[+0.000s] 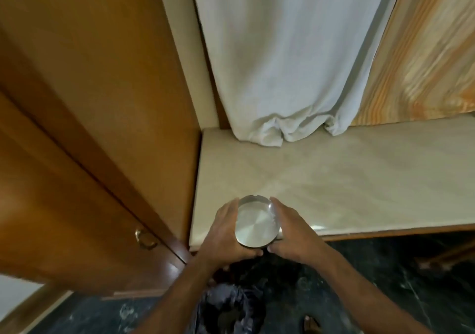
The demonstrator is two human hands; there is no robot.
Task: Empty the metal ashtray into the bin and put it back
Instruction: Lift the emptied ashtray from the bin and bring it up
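A round metal ashtray [257, 222] with a shiny bare inside is held between both hands, over the front left corner of a pale marble ledge [347, 179]. My left hand [226, 233] wraps its left side and my right hand [293, 231] its right side. Whether the ashtray rests on the ledge or hovers just above it I cannot tell. Below my forearms, on the dark floor, stands a bin lined with a dark bag [228, 308].
A wooden wardrobe door [90, 154] with a brass handle [145, 240] stands at the left. A white curtain [288, 58] hangs onto the back of the ledge, with a wood-grain panel [431, 51] to its right. The floor [385, 295] is dark marble.
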